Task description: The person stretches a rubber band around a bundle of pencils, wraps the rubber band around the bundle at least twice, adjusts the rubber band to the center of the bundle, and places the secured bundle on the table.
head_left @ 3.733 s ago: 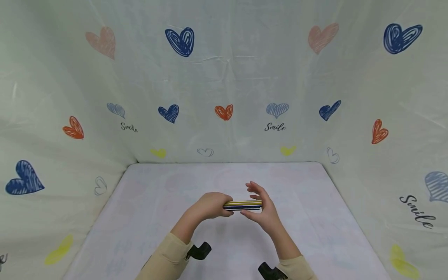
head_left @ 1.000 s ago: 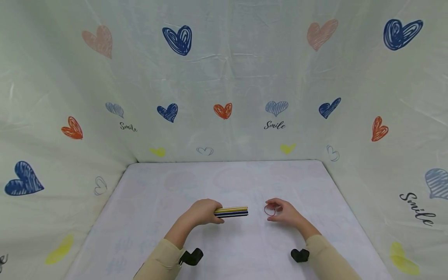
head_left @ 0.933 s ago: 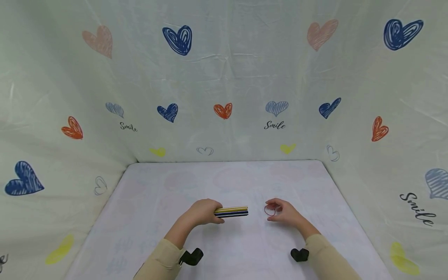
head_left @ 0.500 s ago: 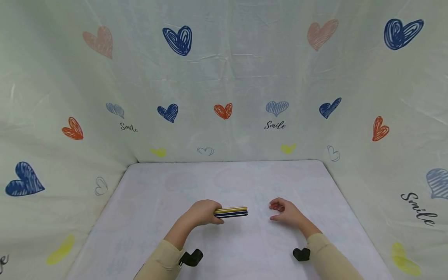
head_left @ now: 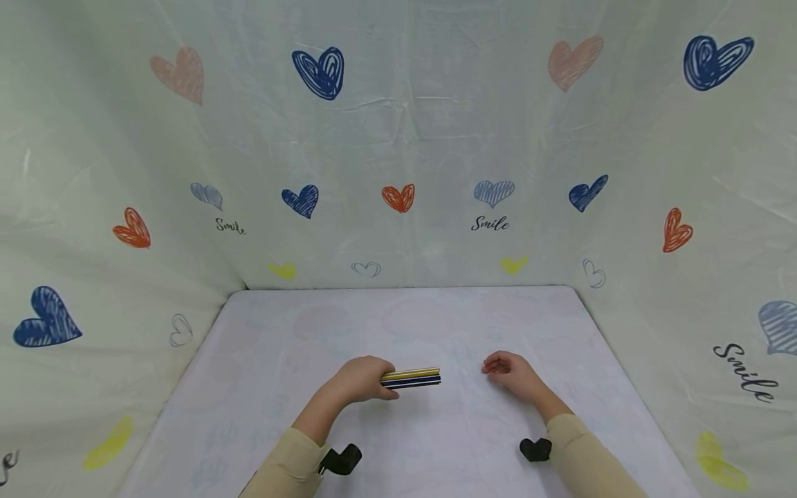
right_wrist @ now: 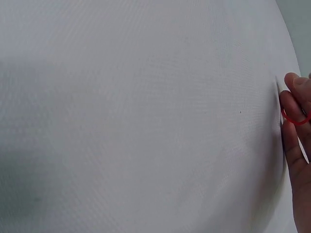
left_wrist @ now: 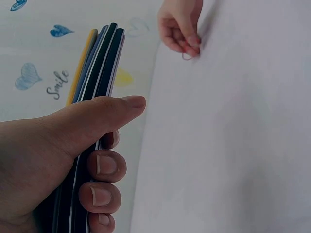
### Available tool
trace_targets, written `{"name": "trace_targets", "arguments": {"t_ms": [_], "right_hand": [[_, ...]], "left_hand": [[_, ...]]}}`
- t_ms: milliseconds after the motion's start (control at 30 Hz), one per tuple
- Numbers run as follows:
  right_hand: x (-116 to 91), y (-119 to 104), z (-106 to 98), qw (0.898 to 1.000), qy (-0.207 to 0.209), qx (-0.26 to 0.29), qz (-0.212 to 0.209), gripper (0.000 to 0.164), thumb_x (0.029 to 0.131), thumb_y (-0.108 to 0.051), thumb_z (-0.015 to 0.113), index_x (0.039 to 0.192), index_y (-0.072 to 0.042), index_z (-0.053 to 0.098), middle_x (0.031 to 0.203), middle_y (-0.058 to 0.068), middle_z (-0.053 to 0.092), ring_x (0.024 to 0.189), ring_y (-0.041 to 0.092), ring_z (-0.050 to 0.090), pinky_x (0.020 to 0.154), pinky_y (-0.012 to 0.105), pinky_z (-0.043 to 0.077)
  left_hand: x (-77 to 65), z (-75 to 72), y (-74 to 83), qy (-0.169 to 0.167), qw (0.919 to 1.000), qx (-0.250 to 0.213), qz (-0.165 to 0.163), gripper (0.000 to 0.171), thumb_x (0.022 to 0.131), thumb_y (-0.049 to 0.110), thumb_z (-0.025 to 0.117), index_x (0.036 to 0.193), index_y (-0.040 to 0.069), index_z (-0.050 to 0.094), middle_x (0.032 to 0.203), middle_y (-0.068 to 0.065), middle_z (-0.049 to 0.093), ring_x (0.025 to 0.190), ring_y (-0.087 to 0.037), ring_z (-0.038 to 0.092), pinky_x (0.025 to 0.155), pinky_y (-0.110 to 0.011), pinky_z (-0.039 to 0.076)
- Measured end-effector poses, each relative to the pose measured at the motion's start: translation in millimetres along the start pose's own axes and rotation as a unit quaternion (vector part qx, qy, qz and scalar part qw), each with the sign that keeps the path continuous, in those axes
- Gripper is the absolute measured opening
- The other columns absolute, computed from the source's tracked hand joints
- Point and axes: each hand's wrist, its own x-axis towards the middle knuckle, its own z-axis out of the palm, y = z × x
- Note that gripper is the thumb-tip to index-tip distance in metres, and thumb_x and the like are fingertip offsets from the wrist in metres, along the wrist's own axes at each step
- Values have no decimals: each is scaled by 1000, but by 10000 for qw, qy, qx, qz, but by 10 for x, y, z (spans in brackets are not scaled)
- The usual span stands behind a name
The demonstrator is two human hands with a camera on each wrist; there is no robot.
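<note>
My left hand (head_left: pixel 367 379) grips a bundle of several pencils (head_left: pixel 412 377), yellow, dark and white-striped, above the table and pointing right. In the left wrist view, its thumb lies across the pencils (left_wrist: pixel 104 68) while the other fingers curl round from behind. To the right, apart from the bundle, my right hand (head_left: pixel 513 373) has its fingers drawn together low over the table. Between them it holds a thin red rubber band (right_wrist: pixel 296 122), whose loop shows at the fingertips in the right wrist view. Most of the band is hidden by the fingers in the head view.
A white cloth covers the table (head_left: pixel 398 325), with a pale curtain (head_left: pixel 398 138) printed with hearts and "Smile" rising behind and at both sides. Dark wrist cameras (head_left: pixel 341 459) sit at both sleeves.
My right hand has moved away from the bundle's right end, with the red band open in a loop on its fingers; now those fingers have closed together. The left hand shifted slightly left, still gripping the pencils.
</note>
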Motion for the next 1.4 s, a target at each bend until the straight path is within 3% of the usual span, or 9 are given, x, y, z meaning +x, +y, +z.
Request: {"name": "trace_targets", "arguments": {"t_ms": [300, 500, 667, 833, 967, 1067, 1200, 1300, 1400], "right_hand": [[0, -97, -14, 9970, 481, 327, 510, 16, 86, -14, 76, 96, -6, 67, 89, 2, 69, 79, 17, 63, 61, 28, 47], [-38, -235, -18, 9938, 621, 892, 246, 18, 85, -8, 75, 97, 3, 65, 88, 9, 70, 75, 17, 65, 66, 29, 52], [-91, -410, 34, 9897, 535, 1285, 330, 11, 88, -5, 71, 95, 2, 65, 94, 11, 72, 84, 18, 68, 66, 29, 52], [-111, -587, 103, 9865, 540, 1490, 420, 5, 90, -4, 68, 95, -2, 66, 100, 10, 72, 98, 28, 67, 72, 34, 52], [-127, -715, 132, 9827, 558, 1754, 216, 6, 89, 1, 67, 94, 0, 65, 102, 11, 72, 103, 33, 66, 82, 32, 53], [-150, -827, 139, 9785, 502, 2002, 55, 6, 89, 3, 67, 94, 3, 65, 105, 14, 71, 101, 28, 67, 84, 31, 53], [-185, -931, 142, 9769, 324, 2107, -174, 6, 89, 2, 67, 92, -2, 64, 112, 16, 69, 89, 18, 69, 71, 25, 52], [-206, -975, 139, 9751, 83, 2137, -586, 7, 91, 3, 63, 94, -3, 63, 121, 17, 65, 72, 16, 63, 56, 21, 43], [-226, -1027, 126, 9691, -270, 2240, -1000, 9, 95, 4, 54, 100, 0, 60, 132, 20, 57, 68, 20, 62, 56, 22, 46]], "left_hand": [[-3, 5, 12, -1, 10000, 29, -3, 20, 79, 31, 82, 80, 19, 66, 66, 12, 54, 60, -9, 47, 59, -28, 41], [4, 3, 29, 32, 10000, 2, -2, 20, 79, 31, 81, 81, 19, 66, 67, 12, 54, 61, -9, 48, 59, -28, 41], [10, -43, 49, 98, 9998, -96, 119, 20, 80, 32, 81, 82, 19, 66, 68, 12, 55, 61, -9, 48, 60, -28, 42], [6, -81, 64, 112, 9998, -52, 151, 20, 80, 34, 80, 81, 20, 65, 68, 13, 55, 61, -8, 48, 59, -28, 42], [-2, -93, 78, 108, 9998, -90, 132, 20, 80, 33, 80, 81, 20, 65, 68, 12, 55, 61, -8, 48, 59, -28, 42], [-7, -96, 83, 116, 9998, -119, 101, 20, 80, 33, 81, 81, 19, 65, 68, 12, 55, 62, -9, 48, 60, -28, 42], [-1, -94, 87, 101, 9998, -157, 33, 20, 80, 33, 81, 82, 19, 65, 69, 11, 55, 63, -9, 48, 60, -29, 42], [6, -100, 82, 99, 9999, -138, 19, 20, 80, 33, 80, 82, 19, 65, 69, 11, 55, 63, -10, 48, 61, -29, 42], [13, -111, 78, 103, 9999, -110, 25, 21, 80, 33, 80, 82, 19, 65, 69, 11, 55, 63, -10, 48, 61, -29, 42]]}}
